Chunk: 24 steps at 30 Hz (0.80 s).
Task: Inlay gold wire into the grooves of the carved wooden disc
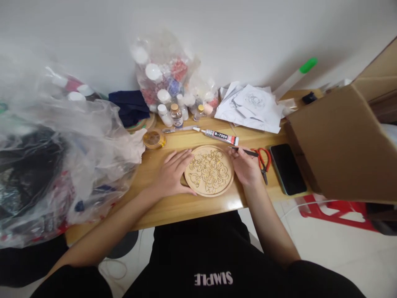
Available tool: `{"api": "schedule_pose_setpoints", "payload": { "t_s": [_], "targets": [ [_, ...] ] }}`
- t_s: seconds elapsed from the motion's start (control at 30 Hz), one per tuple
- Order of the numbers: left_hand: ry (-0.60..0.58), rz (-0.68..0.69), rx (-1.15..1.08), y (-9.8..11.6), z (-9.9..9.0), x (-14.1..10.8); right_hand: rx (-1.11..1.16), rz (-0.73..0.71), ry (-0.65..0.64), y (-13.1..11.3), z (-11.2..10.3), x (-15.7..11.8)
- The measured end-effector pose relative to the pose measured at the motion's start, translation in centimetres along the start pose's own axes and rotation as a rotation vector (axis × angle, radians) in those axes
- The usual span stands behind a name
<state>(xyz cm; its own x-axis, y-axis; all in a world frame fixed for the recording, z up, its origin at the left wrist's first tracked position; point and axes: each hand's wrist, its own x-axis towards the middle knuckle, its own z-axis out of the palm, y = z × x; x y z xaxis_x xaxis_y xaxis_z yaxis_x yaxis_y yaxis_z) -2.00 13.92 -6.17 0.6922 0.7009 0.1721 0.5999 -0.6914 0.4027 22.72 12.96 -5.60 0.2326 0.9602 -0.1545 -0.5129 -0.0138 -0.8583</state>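
A round wooden plate [209, 170] with a raised gold-wire flower pattern lies on the wooden table. My left hand [174, 174] rests at its left edge, fingers spread, thumb against the lower rim and fingertips on the upper left rim. At the plate's right side, my right hand [247, 166] is closed around dark tweezers [250, 152], whose tips point left above the plate's upper right rim. Just behind the plate lies a B-7000 glue tube [217, 135]. Orange-handled pliers [264, 163] lie right of my right hand.
Plastic bags [102, 136] fill the left side. Small bottles [176, 116], a roll of gold wire [154, 139] and paper drawings [250, 106] stand or lie behind. A phone [288, 169] and a cardboard box [344, 145] are at the right.
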Motion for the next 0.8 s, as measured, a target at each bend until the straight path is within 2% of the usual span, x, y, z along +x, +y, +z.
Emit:
{"api": "schedule_pose_setpoints", "payload": {
  "t_s": [0.13, 0.27, 0.33, 0.4, 0.5, 0.57, 0.8],
  "targets": [
    [-0.002, 0.021, 0.024, -0.1, 0.2, -0.1, -0.086, 0.009, -0.003, 0.0, 0.0, -0.3],
    [-0.028, 0.025, 0.066, -0.1, 0.1, -0.1, -0.369, 0.034, -0.041, -0.8, 0.5, -0.4],
    [-0.025, 0.041, 0.091, -0.1, 0.1, -0.1, -0.593, -0.016, -0.133, -1.5, 1.5, 0.1],
    [-0.014, 0.063, 0.114, -0.1, 0.1, -0.1, -0.771, -0.099, -0.288, -2.2, 2.7, 1.0],
    [-0.033, 0.077, 0.146, -0.1, 0.1, -0.2, -0.925, -0.142, -0.563, -2.4, 4.1, 2.6],
    [-0.046, 0.078, 0.163, 0.0, 0.0, -0.2, -0.974, -0.163, -0.683, -2.0, 4.3, 3.6],
    [0.001, 0.083, 0.132, 0.0, -0.2, -0.4, -0.904, -0.254, -0.739, -0.5, 3.0, 4.5]
  ]
}}
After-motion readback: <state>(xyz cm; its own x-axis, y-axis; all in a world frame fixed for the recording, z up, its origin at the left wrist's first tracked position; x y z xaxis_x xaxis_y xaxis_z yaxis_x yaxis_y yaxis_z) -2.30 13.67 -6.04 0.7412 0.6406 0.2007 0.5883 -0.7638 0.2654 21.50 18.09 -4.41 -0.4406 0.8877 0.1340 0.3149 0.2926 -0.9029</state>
